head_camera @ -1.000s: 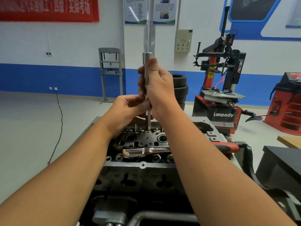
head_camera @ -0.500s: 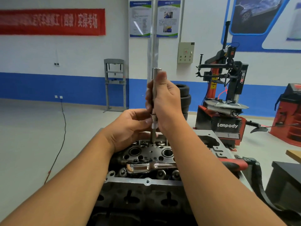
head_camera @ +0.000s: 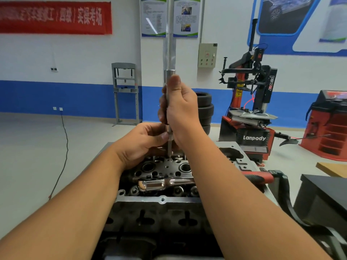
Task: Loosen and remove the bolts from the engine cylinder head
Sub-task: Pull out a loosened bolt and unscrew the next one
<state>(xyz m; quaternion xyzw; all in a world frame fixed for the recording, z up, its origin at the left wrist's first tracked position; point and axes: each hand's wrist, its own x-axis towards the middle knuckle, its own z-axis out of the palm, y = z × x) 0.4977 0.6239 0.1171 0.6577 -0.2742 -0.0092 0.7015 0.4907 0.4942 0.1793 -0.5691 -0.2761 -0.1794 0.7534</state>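
Room: white walls with a blue band, a red banner (head_camera: 54, 16) at upper left, two posters (head_camera: 170, 16) at the top, a grey control box (head_camera: 207, 55) on the wall
Tyre machine: a red and black tyre changer (head_camera: 249, 117) stands at the right, with the words "Lanpody" and "Power" on it; a stack of tyres (head_camera: 205, 111) is just behind the right hand
Cylinder head: the engine cylinder head (head_camera: 165, 171) lies in the lower middle of the view, on top of the engine block (head_camera: 159, 216); its long axis goes left to right, and its top face with the round holes looks upward
Wrench: a chrome tool with a red handle (head_camera: 261, 178) lies across the cylinder head, long axis left to right, the handle pointing right and passing under the right forearm
Extension bar: a long metal socket bar (head_camera: 170, 76) stands upright over the far side of the cylinder head; its long axis is vertical, the lower end points down onto a bolt position at the far edge, the upper end is above the right thumb
Right hand: the right hand (head_camera: 180, 107) grips the bar around the upper part, fingers curled, thumb lying up along the bar
Left hand: the left hand (head_camera: 144, 141) pinches the lower part of the bar with thumb and fingers, just above the cylinder head
Bolt: the bolt itself is hidden under the bar end, I cannot tell how far it is out
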